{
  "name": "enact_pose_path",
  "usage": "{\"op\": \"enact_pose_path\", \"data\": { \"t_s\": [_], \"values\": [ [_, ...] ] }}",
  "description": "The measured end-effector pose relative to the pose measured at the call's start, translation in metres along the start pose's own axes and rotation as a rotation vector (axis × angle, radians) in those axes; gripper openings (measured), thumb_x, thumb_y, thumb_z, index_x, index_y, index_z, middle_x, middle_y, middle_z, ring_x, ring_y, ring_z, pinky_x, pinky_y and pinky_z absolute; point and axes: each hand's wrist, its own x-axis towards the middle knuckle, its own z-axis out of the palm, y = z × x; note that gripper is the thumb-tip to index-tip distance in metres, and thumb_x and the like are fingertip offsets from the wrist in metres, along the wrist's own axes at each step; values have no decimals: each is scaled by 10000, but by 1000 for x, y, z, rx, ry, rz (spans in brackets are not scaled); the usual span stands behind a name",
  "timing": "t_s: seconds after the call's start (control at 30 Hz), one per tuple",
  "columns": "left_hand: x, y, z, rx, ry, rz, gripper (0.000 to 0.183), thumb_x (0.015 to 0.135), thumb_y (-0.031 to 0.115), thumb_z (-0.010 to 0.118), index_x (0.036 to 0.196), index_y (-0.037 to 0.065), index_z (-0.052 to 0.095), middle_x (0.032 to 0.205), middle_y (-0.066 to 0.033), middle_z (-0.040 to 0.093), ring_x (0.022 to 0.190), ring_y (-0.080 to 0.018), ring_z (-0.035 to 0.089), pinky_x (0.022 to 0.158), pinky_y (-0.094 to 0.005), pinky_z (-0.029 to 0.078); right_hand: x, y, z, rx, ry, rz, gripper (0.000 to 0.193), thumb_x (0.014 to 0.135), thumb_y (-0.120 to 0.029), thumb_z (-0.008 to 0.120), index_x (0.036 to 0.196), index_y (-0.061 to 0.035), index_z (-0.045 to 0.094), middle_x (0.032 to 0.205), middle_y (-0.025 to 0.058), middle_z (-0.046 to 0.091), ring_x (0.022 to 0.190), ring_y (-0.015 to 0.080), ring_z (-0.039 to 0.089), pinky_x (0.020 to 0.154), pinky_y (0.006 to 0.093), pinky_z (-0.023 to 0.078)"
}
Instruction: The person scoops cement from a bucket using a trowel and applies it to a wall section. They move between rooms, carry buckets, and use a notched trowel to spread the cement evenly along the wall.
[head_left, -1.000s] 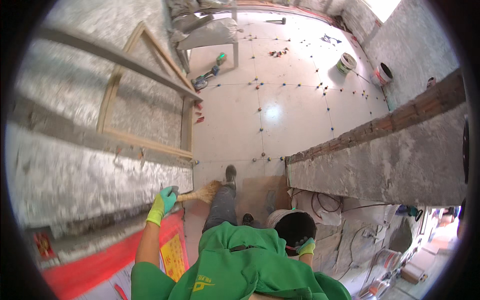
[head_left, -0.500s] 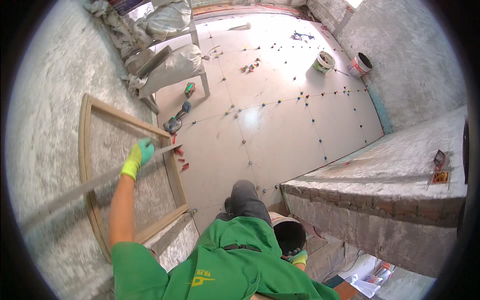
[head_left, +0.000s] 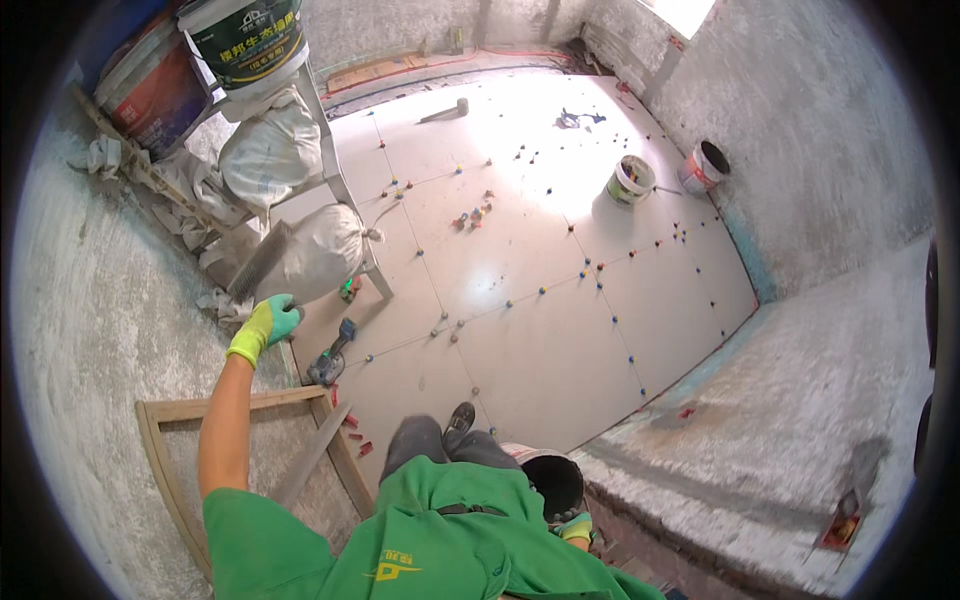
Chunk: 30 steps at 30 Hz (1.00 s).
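My left hand (head_left: 268, 325), in a yellow-green and teal glove, has its fingers curled at the lower end of a grey notched trowel (head_left: 261, 262); the trowel's handle is hidden. The blade tilts up beside a tied white sack (head_left: 315, 255). Down by my right side, my right hand (head_left: 575, 527), gloved the same way, grips the rim of a pale bucket (head_left: 556, 484) with a dark inside. Below my left forearm, a long metal straightedge (head_left: 315, 452) slants across a wooden-framed mesh screen (head_left: 345, 455).
A power tool (head_left: 328, 362) and red wedges (head_left: 363, 447) lie on the tiled floor (head_left: 520, 370), among several levelling clips. Two buckets (head_left: 630, 182) (head_left: 704, 166) stand at the far right. A rack at the left bears sacks and a green-labelled bucket (head_left: 245, 45). A low wall (head_left: 720, 450) borders the right side.
My view has shifted toward the rack, which now shows more. My left hand has gone from above the straightedge to the notched trowel. The right hand stays at the bucket.
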Motion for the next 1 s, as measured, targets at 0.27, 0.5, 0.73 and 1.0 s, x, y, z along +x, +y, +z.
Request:
{"op": "enact_pose_path", "data": {
  "t_s": [0.27,0.5,0.73,1.0],
  "values": [
    [173,94,-4,312,129,343,672,776,442,628,1306,46,504,1239,-214,570,1152,-360,543,977,-401,428,-30,-36,143,94,-6,13,284,943,-346,362,781,-145,480,607,-14,401,514,176,388,576,410,416],
    [259,79,-4,27,44,328,255,838,200,547,1019,98,694,926,-206,657,831,-343,648,748,-388,501,-78,-107,307,102,-50,-72,311,942,-370,363,734,-168,478,550,-28,369,499,155,373,568,377,407],
    [323,77,7,45,-188,-98,248,786,197,561,956,80,699,905,-223,645,878,-389,626,764,-426,495,-114,-198,456,13,31,-51,265,921,-318,372,704,-190,455,538,-57,361,442,126,343,547,353,383],
    [516,178,-50,-23,-44,82,232,809,191,550,912,23,674,869,-179,670,804,-341,650,699,-391,495,-133,-282,607,-15,-91,-145,244,933,-314,376,746,-193,475,588,-70,425,500,118,413,584,371,422]
  ]
}}
